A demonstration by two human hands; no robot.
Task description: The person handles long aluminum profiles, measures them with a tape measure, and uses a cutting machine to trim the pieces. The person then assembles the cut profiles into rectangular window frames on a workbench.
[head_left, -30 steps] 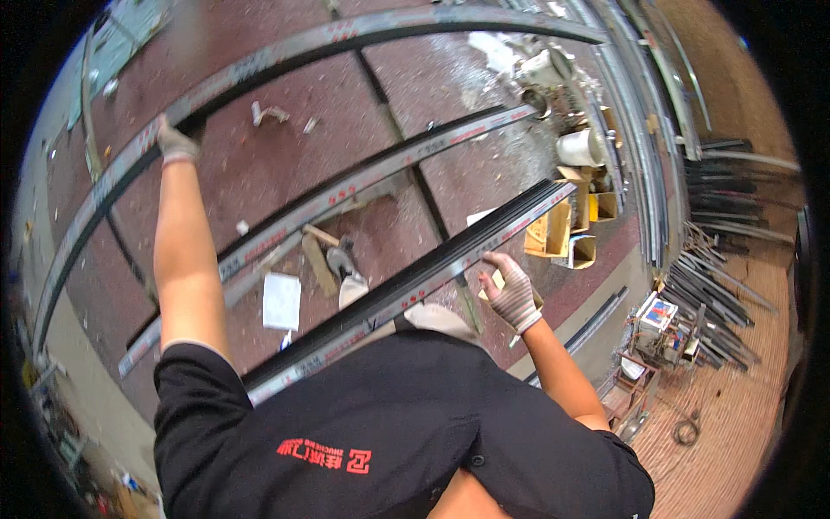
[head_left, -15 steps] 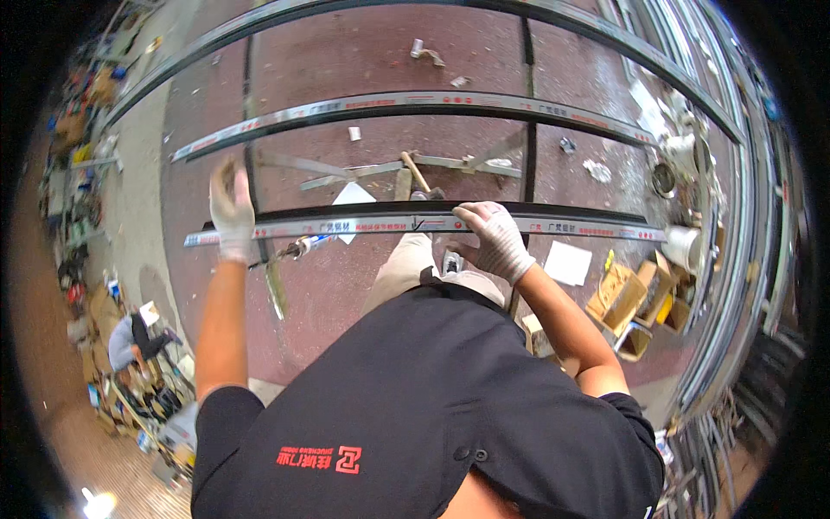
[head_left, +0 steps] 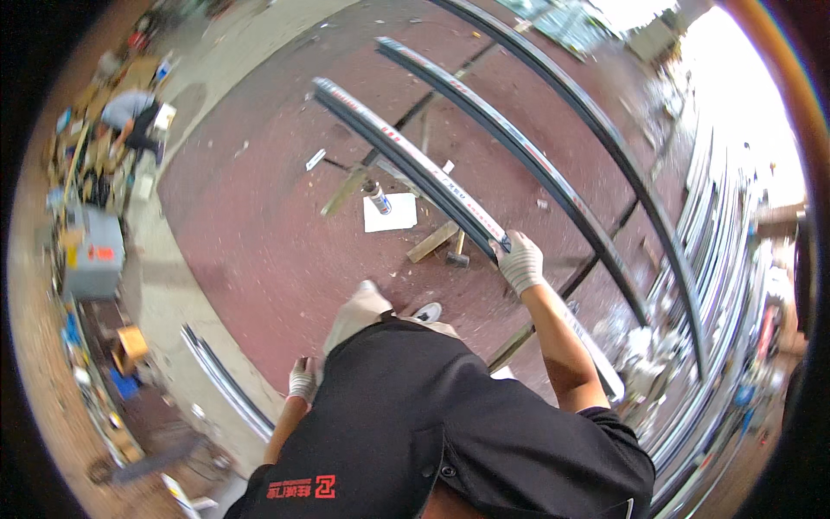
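Seen from above, a person in a black shirt stands on a dark red workshop floor (head_left: 259, 251). The right hand (head_left: 521, 262), in a white work glove, is curled tightly around a long dark metal profile bar with a silver edge (head_left: 406, 156), gripping it near the middle of its visible length. From that hand the bar runs up and away to the left, ending in a free tip far ahead, and also back past the forearm toward the lower right.

The left hand (head_left: 303, 381), also gloved in white, hangs low beside the person's hip, well apart from the bar; whether its fingers are spread or closed cannot be told.

Just left of the right hand, on the floor, lie a small hammer (head_left: 456, 257), a short wooden block (head_left: 432, 242), a white sheet of paper (head_left: 389, 213) and a sealant tube (head_left: 376, 197). To the right of the hand, two more long dark metal rails (head_left: 536, 164) lie roughly parallel, with a narrow strip of floor between each.

The widest open floor spreads to the left of the bar. A cluttered edge of boxes and tools (head_left: 86, 251) lines the far left.
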